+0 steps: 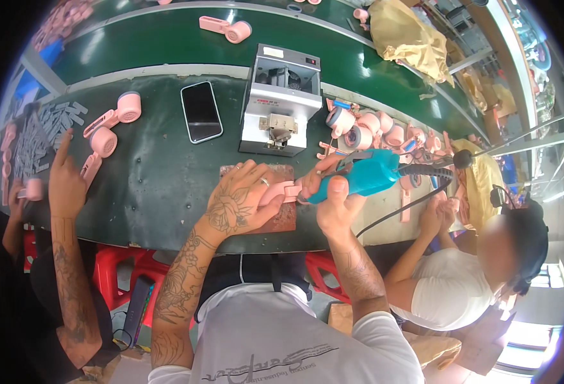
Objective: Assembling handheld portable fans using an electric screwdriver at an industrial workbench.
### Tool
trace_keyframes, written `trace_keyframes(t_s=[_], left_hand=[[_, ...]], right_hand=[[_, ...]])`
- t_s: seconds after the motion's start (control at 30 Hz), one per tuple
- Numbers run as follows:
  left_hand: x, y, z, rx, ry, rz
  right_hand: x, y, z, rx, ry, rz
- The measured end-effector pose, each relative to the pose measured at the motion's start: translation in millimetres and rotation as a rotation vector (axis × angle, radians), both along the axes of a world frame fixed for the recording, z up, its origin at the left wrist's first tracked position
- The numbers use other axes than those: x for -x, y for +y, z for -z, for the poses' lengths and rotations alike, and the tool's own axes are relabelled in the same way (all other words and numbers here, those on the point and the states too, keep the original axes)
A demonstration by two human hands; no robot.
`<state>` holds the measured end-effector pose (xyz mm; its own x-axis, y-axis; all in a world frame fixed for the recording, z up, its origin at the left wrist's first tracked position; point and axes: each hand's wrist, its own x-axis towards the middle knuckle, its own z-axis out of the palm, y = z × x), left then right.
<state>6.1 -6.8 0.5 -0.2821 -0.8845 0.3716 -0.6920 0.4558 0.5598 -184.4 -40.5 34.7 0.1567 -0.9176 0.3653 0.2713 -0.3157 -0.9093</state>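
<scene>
Small pink plastic piece (277, 191) that was pinched in the left hand (238, 200) over a reddish mat (283, 222), teal corded power tool (370, 173) that lay slantwise in the right hand (338, 206), front end beside the piece.

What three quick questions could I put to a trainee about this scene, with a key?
1. Multiple choice: what does the right grip hold? (a) a paper bag (b) a teal power tool (c) a wooden mallet
2. True or false: the phone lies to the left of the grey machine.
3. Fill in: the piece held in the left grip is ____ in colour.

Key: 1, b; 2, true; 3, pink.
</scene>
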Motion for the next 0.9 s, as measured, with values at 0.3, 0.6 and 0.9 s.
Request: trace_keyframes(t_s=[0.3,0.6,0.9], left_hand=[[-0.1,2.3,0.3,-0.007,-0.082,0.043],[0.4,-3.5,-14.1,-0.062,-0.067,0.068],[0.9,9.4,-0.7,0.155,-0.056,0.136]], right_hand=[[-4.6,0.1,5.2,0.042,0.085,0.027],[-8.5,-3.4,6.7,0.042,0.014,-0.014],[1.0,17.5,-3.2,-0.115,0.013,0.010]])
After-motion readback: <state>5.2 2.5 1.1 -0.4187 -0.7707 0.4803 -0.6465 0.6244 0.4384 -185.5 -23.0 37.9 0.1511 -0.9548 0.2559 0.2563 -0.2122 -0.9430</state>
